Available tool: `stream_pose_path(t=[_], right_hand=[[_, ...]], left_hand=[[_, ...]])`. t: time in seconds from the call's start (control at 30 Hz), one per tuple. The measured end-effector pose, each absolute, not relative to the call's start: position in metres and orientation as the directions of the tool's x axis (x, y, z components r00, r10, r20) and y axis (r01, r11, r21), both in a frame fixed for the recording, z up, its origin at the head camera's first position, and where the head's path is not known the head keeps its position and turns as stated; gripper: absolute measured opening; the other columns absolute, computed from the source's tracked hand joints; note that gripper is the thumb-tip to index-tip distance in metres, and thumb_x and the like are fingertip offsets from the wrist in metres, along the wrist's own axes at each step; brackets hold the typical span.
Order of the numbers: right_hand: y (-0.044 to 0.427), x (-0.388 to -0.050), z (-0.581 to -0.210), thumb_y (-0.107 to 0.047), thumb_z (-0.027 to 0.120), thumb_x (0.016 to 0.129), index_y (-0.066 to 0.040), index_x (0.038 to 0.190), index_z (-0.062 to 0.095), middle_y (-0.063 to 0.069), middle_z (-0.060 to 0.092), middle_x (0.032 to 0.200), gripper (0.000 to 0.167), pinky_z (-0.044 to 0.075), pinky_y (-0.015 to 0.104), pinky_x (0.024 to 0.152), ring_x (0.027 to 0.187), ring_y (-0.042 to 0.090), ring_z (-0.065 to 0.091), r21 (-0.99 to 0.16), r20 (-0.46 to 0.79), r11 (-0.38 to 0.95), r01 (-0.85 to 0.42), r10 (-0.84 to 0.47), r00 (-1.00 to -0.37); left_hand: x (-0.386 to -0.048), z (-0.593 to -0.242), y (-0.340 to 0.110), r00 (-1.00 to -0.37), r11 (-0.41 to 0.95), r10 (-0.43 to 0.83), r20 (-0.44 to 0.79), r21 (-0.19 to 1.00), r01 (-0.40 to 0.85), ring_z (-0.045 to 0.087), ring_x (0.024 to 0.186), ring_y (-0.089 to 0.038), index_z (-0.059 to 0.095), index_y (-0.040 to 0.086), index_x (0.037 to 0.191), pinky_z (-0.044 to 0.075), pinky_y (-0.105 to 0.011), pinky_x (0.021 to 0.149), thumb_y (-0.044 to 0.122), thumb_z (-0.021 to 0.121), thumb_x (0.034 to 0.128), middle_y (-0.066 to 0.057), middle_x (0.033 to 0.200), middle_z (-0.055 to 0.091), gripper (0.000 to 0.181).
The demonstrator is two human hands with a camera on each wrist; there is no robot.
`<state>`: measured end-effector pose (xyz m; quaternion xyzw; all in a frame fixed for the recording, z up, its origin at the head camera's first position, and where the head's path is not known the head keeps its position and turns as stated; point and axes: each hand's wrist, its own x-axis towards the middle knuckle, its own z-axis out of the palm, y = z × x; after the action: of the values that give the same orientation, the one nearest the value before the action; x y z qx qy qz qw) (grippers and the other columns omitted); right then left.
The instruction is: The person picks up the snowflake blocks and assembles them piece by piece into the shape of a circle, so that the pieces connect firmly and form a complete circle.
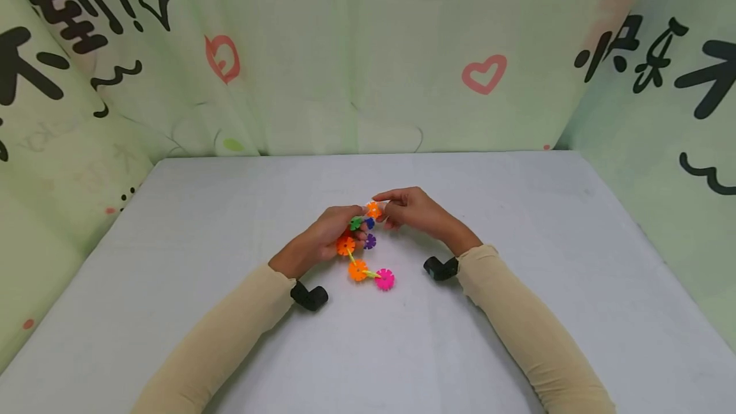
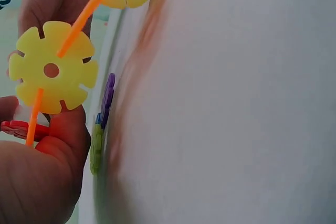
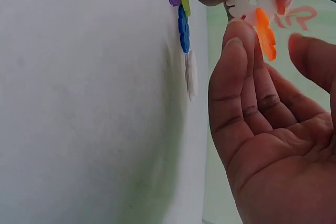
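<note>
My left hand [image 1: 336,229] [image 2: 42,182] grips a chain of interlocked flower-shaped discs. In the head view, orange discs [image 1: 358,270] and a pink disc [image 1: 384,279] hang out below it. A yellow disc [image 2: 52,72] is in front of the fingers in the left wrist view, beside a red disc [image 2: 18,129]. Fingers of my left hand pinch a white disc [image 3: 247,4], joined to an orange disc [image 3: 266,34]. Around these, my right hand [image 1: 416,213] [image 3: 278,140] is spread, its thumb apart; whether its fingertips touch the discs I cannot tell.
Purple [image 1: 370,241] and green [image 1: 356,223] discs are beside the left fingers. A white cloth covers the table [image 1: 356,350]. Printed curtains [image 1: 345,56] stand behind it and at both sides. Each wrist wears a black camera, the left [image 1: 310,297] and the right [image 1: 441,268].
</note>
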<state>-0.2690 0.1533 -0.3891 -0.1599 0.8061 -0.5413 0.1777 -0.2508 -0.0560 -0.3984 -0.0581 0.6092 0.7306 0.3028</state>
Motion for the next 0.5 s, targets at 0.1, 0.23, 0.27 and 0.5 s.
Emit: stream_pose_path(t=[0.1, 0.23, 0.27, 0.5], right_hand=[[0.154, -0.273, -0.388, -0.016, 0.052, 0.100, -0.003, 0.128, 0.061, 0.015, 0.068, 0.100, 0.033, 0.054, 0.035, 0.079, 0.086, 0.028, 0.064, -0.918, -0.105, 0.389, -0.075, -0.423, -0.900], [0.152, -0.277, -0.389, -0.011, 0.055, 0.099, -0.002, 0.124, 0.065, 0.013, 0.068, 0.105, 0.029, 0.053, 0.033, 0.080, 0.088, 0.025, 0.062, -0.885, -0.097, 0.455, -0.093, -0.378, -0.921], [0.151, -0.278, -0.389, -0.011, 0.056, 0.098, -0.002, 0.123, 0.065, 0.012, 0.068, 0.107, 0.028, 0.052, 0.033, 0.081, 0.089, 0.024, 0.062, -0.874, -0.095, 0.476, -0.100, -0.367, -0.925], [0.143, -0.284, -0.395, -0.013, 0.061, 0.096, -0.003, 0.123, 0.066, 0.011, 0.065, 0.119, 0.029, 0.050, 0.033, 0.087, 0.100, 0.023, 0.059, -0.819, -0.105, 0.564, -0.106, -0.329, -0.938]], left_hand=[[-0.251, -0.398, -0.058, -0.811, -0.084, 0.379, -0.445, 0.856, -0.509, 0.055, 0.061, -0.015, 0.051, -0.003, 0.116, 0.054, -0.024, 0.057, 0.024, 0.054, 0.0969, -0.006, 0.078, 0.055, 0.033], [-0.250, -0.396, -0.060, -0.816, -0.083, 0.385, -0.432, 0.864, -0.497, 0.054, 0.062, -0.015, 0.051, -0.002, 0.116, 0.055, -0.025, 0.059, 0.024, 0.054, 0.0944, -0.006, 0.078, 0.056, 0.033], [-0.250, -0.395, -0.061, -0.818, -0.081, 0.382, -0.429, 0.867, -0.492, 0.053, 0.062, -0.015, 0.051, -0.001, 0.116, 0.055, -0.025, 0.060, 0.024, 0.054, 0.0942, -0.006, 0.079, 0.056, 0.033], [-0.249, -0.393, -0.064, -0.846, -0.056, 0.324, -0.424, 0.884, -0.464, 0.050, 0.064, -0.014, 0.051, 0.005, 0.128, 0.046, -0.021, 0.057, 0.022, 0.052, 0.0948, -0.008, 0.095, 0.063, 0.037]])
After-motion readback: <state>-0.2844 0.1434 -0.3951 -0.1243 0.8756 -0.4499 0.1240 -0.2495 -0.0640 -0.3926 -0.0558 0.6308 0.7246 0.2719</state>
